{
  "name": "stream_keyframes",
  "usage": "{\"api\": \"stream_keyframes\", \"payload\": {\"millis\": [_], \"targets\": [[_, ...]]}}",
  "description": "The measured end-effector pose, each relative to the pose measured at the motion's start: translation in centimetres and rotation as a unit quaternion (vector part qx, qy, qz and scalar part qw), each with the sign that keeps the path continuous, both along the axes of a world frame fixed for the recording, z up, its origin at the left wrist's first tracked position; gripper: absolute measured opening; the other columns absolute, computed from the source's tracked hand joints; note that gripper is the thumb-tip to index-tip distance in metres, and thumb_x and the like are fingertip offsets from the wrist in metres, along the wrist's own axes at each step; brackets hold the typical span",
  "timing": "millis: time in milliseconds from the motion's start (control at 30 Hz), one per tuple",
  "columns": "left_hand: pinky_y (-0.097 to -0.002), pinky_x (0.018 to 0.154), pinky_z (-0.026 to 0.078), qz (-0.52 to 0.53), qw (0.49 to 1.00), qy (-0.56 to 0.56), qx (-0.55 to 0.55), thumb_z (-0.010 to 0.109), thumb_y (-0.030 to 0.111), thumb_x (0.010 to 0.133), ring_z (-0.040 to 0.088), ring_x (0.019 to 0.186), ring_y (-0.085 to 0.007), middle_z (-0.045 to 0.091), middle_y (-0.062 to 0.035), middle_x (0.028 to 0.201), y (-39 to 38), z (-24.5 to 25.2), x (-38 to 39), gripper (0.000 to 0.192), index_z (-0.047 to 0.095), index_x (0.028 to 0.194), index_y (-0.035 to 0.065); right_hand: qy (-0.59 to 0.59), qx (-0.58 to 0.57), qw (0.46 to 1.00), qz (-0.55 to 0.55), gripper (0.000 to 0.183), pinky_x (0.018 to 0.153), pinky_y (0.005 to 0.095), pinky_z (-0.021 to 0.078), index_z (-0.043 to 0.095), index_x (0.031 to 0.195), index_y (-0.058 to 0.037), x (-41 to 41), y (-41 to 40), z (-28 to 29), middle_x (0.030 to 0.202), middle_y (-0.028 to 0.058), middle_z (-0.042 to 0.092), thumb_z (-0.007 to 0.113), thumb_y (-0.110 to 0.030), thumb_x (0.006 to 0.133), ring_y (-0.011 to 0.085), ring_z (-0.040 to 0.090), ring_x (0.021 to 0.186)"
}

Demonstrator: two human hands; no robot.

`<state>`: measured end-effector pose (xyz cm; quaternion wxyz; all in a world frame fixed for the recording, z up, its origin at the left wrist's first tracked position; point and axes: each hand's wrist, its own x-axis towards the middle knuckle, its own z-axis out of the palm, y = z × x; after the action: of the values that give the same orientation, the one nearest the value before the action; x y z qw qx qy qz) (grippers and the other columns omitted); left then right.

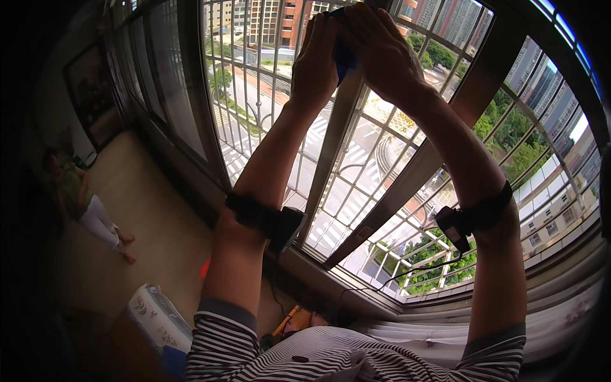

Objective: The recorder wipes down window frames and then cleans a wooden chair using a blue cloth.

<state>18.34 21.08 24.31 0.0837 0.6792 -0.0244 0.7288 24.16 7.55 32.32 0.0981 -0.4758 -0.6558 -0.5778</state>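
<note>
Both my arms reach up toward a metal-framed window. My left hand [315, 67] and my right hand [382, 52] are close together near the top of the view, with a dark blue cloth [344, 55] between and under them. Part of the cloth hangs below the fingers. The fingers look extended, and their tips are dark against the window. Behind the hands is the upright window frame [341, 129], with glass on both sides. A black strap with a small device [286, 227] is on my left forearm, and a similar device [453, 229] on my right.
Metal security bars [260, 71] stand outside, high above a street. A white curtain [420, 334] hangs at lower right. My feet are on an orange stool or board [293, 320]. A white patterned package [160, 317] lies at lower left; a person [86, 205] is farther left. Thin cables hang near the sill.
</note>
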Motion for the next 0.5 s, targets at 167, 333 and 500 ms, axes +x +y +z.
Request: {"api": "stream_keyframes", "payload": {"millis": [167, 333, 500], "targets": [[-0.0458, 0.113, 0.04, 0.036, 0.996, 0.078, -0.033, 0.046, -0.002, 0.095, 0.042, 0.138, -0.0421, 0.041, -0.0285, 0.149, -0.8, -8.3, -0.5, 0.053, 0.036, 0.148, -0.0029, 0.051, -0.086, 0.995, -0.006, 0.047, 0.12, 0.0432, 0.0285, 0.056, 0.134, 0.0002, 1.3, -0.7, -6.9, 0.137, 0.0163, 0.054, 0.06, -0.001, 0.087, 0.0289, 0.044, 0.138], [-0.0486, 0.114, 0.037, 0.02, 0.983, 0.165, -0.081, 0.053, 0.005, 0.092, 0.038, 0.139, -0.0471, 0.038, -0.0358, 0.147, -4.0, -14.6, -2.2, 0.059, 0.035, 0.146, -0.0089, 0.089, -0.156, 0.984, -0.013, 0.05, 0.122, 0.0423, 0.0275, 0.053, 0.137, 0.0004, 1.5, -2.2, -13.0, 0.144, 0.0166, 0.051, 0.06, -0.003, 0.087, 0.0276, 0.042, 0.141], [-0.047, 0.114, 0.037, 0.022, 0.968, 0.197, -0.15, 0.061, 0.01, 0.09, 0.039, 0.137, -0.048, 0.038, -0.0372, 0.146, -7.1, -19.6, -2.7, 0.066, 0.033, 0.146, -0.0129, 0.104, -0.208, 0.973, 0.004, 0.046, 0.12, 0.0434, 0.031, 0.06, 0.129, 0.0015, 0.8, -3.7, -16.6, 0.137, 0.0167, 0.056, 0.062, -0.006, 0.084, 0.0282, 0.044, 0.138]]}}
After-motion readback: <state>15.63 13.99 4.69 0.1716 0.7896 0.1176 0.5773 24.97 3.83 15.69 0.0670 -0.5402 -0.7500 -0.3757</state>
